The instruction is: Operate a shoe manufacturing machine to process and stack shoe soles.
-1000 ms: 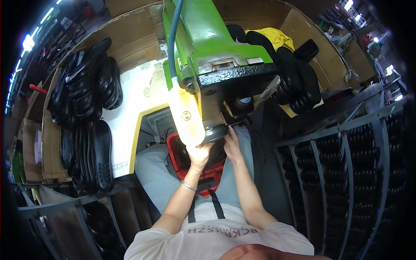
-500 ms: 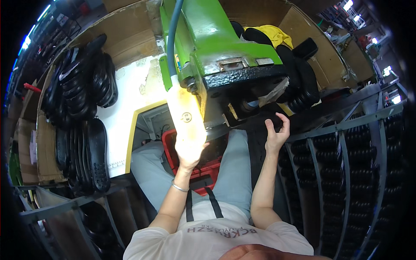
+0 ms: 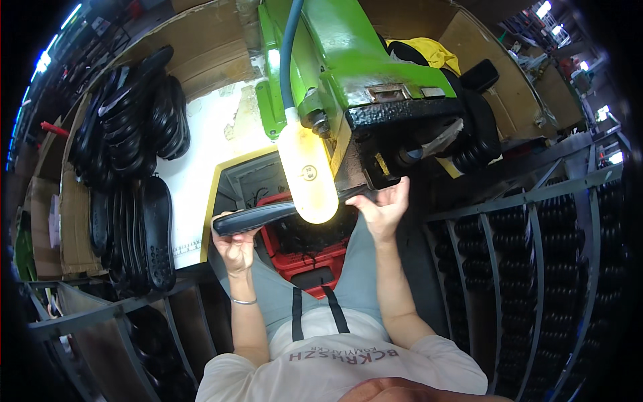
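Observation:
A long black shoe sole [image 3: 260, 216] stretches across in front of me, below the head of a green sewing-type machine [image 3: 365, 50]. My left hand [image 3: 236, 249] is closed round its left end, thumb and fingers on either side. At the other end my right hand [image 3: 384, 213] pinches the sole close to the machine's dark working part. A yellow-white work lamp [image 3: 308, 175] hangs in front of the sole and hides its middle.
Stacked black soles [image 3: 155, 231] stand on the white table [image 3: 191, 201] at the left. More soles fill the metal rack [image 3: 529, 208] on the right. A red bin [image 3: 301, 251] sits between my legs. A yellow cloth [image 3: 429, 52] lies behind the machine.
My left hand has moved left from behind the bright lamp and now shows gripping the sole. My right hand has come in leftward and closed on the sole's other end.

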